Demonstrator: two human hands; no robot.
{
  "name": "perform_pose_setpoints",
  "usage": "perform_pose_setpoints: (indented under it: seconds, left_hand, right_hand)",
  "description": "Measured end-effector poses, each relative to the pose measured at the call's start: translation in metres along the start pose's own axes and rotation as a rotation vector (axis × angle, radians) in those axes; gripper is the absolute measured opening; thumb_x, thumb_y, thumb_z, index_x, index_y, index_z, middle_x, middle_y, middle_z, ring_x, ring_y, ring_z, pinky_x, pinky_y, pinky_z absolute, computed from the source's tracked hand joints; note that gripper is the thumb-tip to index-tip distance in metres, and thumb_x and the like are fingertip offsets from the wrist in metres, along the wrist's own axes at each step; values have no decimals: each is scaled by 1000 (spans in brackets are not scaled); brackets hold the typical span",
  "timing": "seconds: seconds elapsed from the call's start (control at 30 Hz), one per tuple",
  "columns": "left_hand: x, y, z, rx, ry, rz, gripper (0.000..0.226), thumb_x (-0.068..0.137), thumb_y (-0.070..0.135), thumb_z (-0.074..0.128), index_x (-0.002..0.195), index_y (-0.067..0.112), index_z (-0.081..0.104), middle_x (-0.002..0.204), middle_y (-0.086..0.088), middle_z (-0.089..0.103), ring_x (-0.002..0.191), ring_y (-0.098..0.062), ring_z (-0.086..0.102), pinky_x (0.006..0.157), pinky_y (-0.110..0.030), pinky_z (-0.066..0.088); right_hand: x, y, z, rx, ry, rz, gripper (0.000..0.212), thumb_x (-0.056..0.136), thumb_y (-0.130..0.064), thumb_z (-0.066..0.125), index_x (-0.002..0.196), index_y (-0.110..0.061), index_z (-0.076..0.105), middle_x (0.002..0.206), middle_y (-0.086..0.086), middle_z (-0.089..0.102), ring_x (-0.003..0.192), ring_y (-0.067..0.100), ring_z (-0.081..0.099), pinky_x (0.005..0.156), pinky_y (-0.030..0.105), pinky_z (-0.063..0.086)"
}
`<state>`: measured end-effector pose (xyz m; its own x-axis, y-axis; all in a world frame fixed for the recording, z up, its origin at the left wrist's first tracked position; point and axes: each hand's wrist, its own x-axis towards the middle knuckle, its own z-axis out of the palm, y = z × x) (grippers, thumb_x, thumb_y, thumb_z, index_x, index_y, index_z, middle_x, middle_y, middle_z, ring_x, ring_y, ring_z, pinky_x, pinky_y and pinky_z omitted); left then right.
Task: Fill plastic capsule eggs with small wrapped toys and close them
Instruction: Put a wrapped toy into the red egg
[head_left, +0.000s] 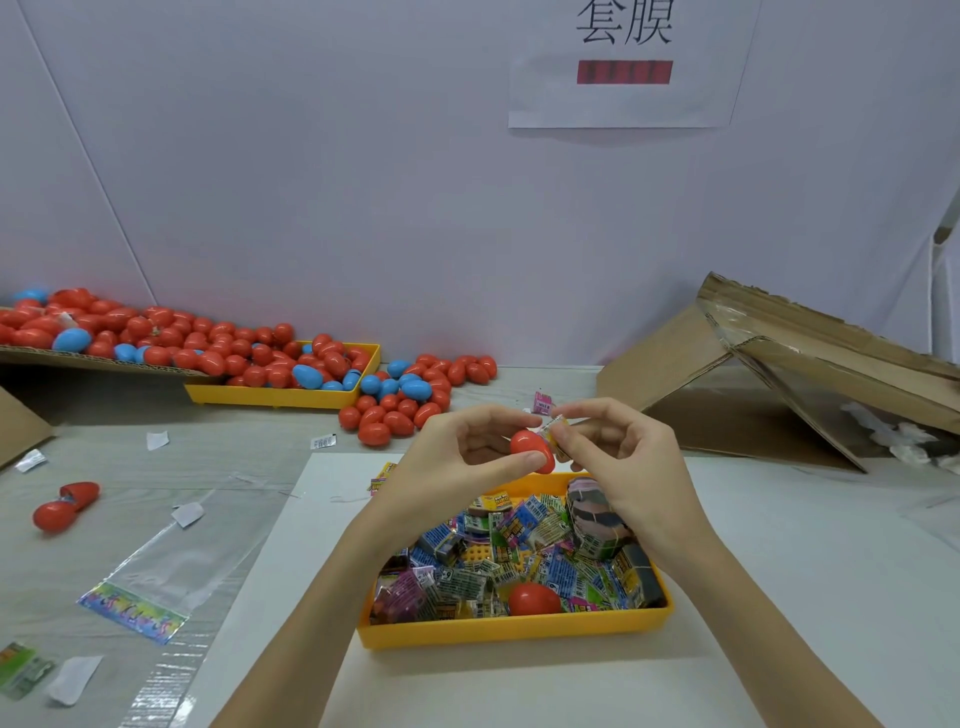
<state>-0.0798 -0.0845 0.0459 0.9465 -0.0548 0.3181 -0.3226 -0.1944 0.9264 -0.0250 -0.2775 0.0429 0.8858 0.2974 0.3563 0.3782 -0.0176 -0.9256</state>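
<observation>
Fingers of our left hand (457, 457) pinch a red egg half (531, 450); our right hand (618, 462) pinches a wrapped toy (555, 430) at its two o'clock, above the yellow tray (514, 631).

Fingers of the right hand (621, 462) are covering most of the small wrapped toy (551, 432) beside the red egg half (531, 449).

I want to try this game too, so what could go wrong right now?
1. The left hand pinches the egg half only at its rim, so pushing the toy in with the right hand might pop it loose.
2. The hands work above the tray, so a dropped toy could get lost among the other packets.
3. The toy's wrapper might catch in the seam when closing.
</observation>
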Motion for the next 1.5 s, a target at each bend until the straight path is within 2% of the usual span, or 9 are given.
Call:
perform_pose_setpoints:
  seconds: [0.27, 0.47, 0.8, 0.9, 1.0, 1.1, 1.2, 1.37, 1.5]
  left_hand:
    - [-1, 0, -2, 10, -17, -9, 28, 89, 32, 80, 116, 32, 75, 107, 6, 78, 101, -12, 75, 86, -21, 58]
    - [0, -1, -2, 12, -2, -19, 32, 86, 35, 80, 116, 25, 75, 105, 6, 78, 100, -13, 75, 86, -21, 58]
    - [1, -2, -1, -80, 23, -44, 23, 89, 29, 80, 111, 28, 74, 106, 0, 77, 100, -16, 75, 88, -26, 59]
    - [1, -3, -2, -120, 17, -43, 22, 89, 28, 81, 110, 27, 74, 106, -3, 77, 101, -20, 74, 90, -29, 59]
    - [1, -3, -1, -129, 11, -44, 23, 89, 30, 81, 110, 26, 74, 106, -2, 76, 102, -20, 74, 90, -28, 59]
    - [1, -3, -2, -129, 23, -48, 24, 87, 32, 82, 110, 29, 74, 106, 0, 76, 102, -18, 73, 90, -28, 59]
    - [1, -2, -5, -120, 40, -47, 25, 86, 31, 84, 109, 31, 74, 106, 1, 76, 102, -17, 73, 88, -25, 58]
    - [0, -1, -6, -98, 39, -41, 33, 80, 34, 85, 111, 29, 74, 107, 1, 77, 101, -16, 74, 86, -22, 58]
    - [1, 0, -4, -93, 30, -40, 32, 81, 35, 85, 112, 33, 74, 109, 3, 77, 103, -15, 74, 86, -20, 57]
  right_hand:
    - [0, 2, 0, -48, -18, -31, 30, 83, -42, 75, 108, -26, 75, 82, -7, 78, 80, 9, 75, 71, 15, 56]
    - [0, 1, 0, -80, -39, -52, 29, 85, -40, 74, 110, -25, 74, 82, -6, 78, 80, 10, 75, 71, 16, 57]
    - [-2, -2, 4, -108, -47, -99, 28, 86, -37, 74, 112, -26, 73, 84, -9, 78, 81, 9, 75, 75, 18, 59]
    - [-3, -4, 5, -60, -70, -62, 28, 86, -33, 75, 112, -22, 73, 87, -7, 79, 83, 9, 76, 74, 17, 58]
    - [-5, -7, 4, -16, -87, 7, 30, 85, -38, 74, 109, -21, 75, 90, -6, 79, 81, 9, 75, 69, 16, 56]
    - [-5, -11, 2, 51, -121, 136, 33, 88, -43, 73, 113, -22, 74, 91, 1, 79, 80, 11, 74, 61, 16, 54]
    - [-5, -12, 1, 170, -148, 248, 27, 91, -39, 72, 110, -20, 77, 95, 7, 80, 82, 12, 75, 57, 14, 51]
    - [-6, -13, 1, 236, -126, 319, 23, 86, -41, 75, 100, -24, 82, 92, 11, 79, 77, 14, 71, 57, 23, 48]
    - [-4, -12, 0, 247, -78, 304, 25, 84, -41, 74, 94, -19, 82, 89, 10, 78, 75, 14, 71, 54, 17, 52]
